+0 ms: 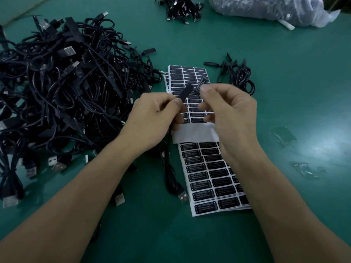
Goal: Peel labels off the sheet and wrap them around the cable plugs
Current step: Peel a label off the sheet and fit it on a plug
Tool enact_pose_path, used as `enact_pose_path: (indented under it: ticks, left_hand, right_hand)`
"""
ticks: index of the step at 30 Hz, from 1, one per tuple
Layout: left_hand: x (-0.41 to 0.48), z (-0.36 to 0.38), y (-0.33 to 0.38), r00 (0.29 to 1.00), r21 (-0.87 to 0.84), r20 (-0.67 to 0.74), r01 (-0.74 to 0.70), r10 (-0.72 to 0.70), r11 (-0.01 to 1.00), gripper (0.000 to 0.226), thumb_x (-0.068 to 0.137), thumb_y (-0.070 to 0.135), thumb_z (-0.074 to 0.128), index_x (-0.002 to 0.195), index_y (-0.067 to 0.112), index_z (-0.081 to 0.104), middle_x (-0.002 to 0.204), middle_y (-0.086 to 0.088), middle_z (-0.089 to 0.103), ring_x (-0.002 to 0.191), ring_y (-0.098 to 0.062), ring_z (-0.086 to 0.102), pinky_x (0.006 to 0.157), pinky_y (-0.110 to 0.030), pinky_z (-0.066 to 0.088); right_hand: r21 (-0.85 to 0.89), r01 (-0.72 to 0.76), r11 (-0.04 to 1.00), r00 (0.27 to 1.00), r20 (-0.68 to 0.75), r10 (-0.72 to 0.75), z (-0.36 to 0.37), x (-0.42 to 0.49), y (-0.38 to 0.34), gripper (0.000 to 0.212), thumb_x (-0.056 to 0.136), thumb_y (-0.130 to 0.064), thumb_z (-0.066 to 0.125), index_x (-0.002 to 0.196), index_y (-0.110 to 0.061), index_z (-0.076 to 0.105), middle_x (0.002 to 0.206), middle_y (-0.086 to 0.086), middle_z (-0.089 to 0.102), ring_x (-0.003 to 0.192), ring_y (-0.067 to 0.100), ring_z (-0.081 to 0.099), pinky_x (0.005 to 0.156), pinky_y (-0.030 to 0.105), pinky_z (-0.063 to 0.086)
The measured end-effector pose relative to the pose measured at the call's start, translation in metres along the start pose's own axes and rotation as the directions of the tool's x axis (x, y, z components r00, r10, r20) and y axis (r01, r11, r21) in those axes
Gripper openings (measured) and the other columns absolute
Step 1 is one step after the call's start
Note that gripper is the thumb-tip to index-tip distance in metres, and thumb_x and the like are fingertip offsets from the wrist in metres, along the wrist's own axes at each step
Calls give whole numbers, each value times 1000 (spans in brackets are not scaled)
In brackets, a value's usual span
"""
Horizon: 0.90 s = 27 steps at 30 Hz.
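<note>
My left hand point(154, 115) pinches a flat black cable plug point(186, 92) that points up and to the right; its cable point(170, 173) hangs down to a USB end near the label sheets. My right hand point(228, 114) pinches a small black label point(200, 83) just right of the plug, held in the air, apart from the plug. Below both hands lie white sheets of black labels point(207, 175), with a bare white strip point(193, 133) where labels are gone.
A big tangled heap of black cables point(62, 88) fills the left of the green table point(294, 92). A small bundle of cables point(237, 74) lies right of the sheets, another bundle point(180, 8) at the back, and a plastic bag point(266, 10) top right.
</note>
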<state>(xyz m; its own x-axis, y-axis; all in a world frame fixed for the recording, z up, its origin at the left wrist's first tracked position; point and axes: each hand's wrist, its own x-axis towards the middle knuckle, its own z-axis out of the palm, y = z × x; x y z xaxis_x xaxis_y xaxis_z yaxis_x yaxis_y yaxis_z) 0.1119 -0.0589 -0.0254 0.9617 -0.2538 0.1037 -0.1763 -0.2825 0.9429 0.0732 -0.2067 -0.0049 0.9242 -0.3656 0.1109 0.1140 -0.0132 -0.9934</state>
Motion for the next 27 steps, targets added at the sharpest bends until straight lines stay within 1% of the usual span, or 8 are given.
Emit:
enact_pose_path:
  ticks: [2,5,9,12,15,17,23,27]
  left_hand:
    - [0,1,0,1000,-2,4,-8,8,1000,31,104,20,53,81,15,72,65,1,71,57,-14,68,58,-28,53]
    - [-1,0,0,999,-16,21,-34,34,999,30,104,20,53,86,10,74,68,-1,73,60,-17,70,60,-31,54]
    - [-2,1,1,996,-49,62,-56,59,997,28,104,18,54,90,8,75,72,-2,74,61,-13,70,58,-22,53]
    - [-2,1,1,991,-57,110,-64,70,996,24,102,19,58,92,8,76,75,-1,75,64,-12,70,60,-25,54]
    - [-3,0,1,986,-64,143,-73,82,995,20,100,18,61,88,13,75,76,1,76,66,-11,71,59,-17,52]
    - [-3,-1,1,984,-87,159,-71,84,994,19,100,16,61,86,16,75,76,1,76,66,-10,71,59,-14,51]
    - [-3,-1,2,986,-127,156,-46,66,991,20,101,17,59,87,18,74,76,0,76,66,-11,72,58,-20,52]
    - [-3,0,3,986,-150,160,-32,56,988,20,101,18,59,88,18,73,76,2,76,65,-11,73,55,-18,49]
  right_hand:
    - [24,-66,998,997,51,64,1,0,0,13,91,-14,72,79,-19,73,74,-4,69,73,11,64,58,20,48]
    - [24,-105,994,991,86,102,2,0,2,13,90,-13,72,78,-18,74,75,-2,70,72,10,64,59,21,47]
    - [37,-108,993,991,85,105,2,1,3,17,91,-14,71,75,-18,74,73,0,67,70,8,60,61,19,46]
    - [36,-89,995,992,92,86,1,1,3,19,92,-12,70,74,-18,73,67,-6,66,64,3,59,59,12,45]
    - [12,-68,998,992,105,67,1,0,3,19,93,-11,69,75,-17,73,65,-9,66,61,1,58,56,12,45]
    - [1,-55,998,993,102,55,1,0,3,19,93,-11,68,76,-17,73,63,-10,66,60,-1,58,56,11,45]
    - [-17,6,1000,994,108,-4,2,-1,4,21,94,-7,66,75,-16,72,62,-11,68,58,-4,59,56,10,46]
    - [-30,32,999,994,108,-29,2,-1,4,22,93,-6,67,75,-16,72,62,-11,68,57,-4,58,57,10,45]
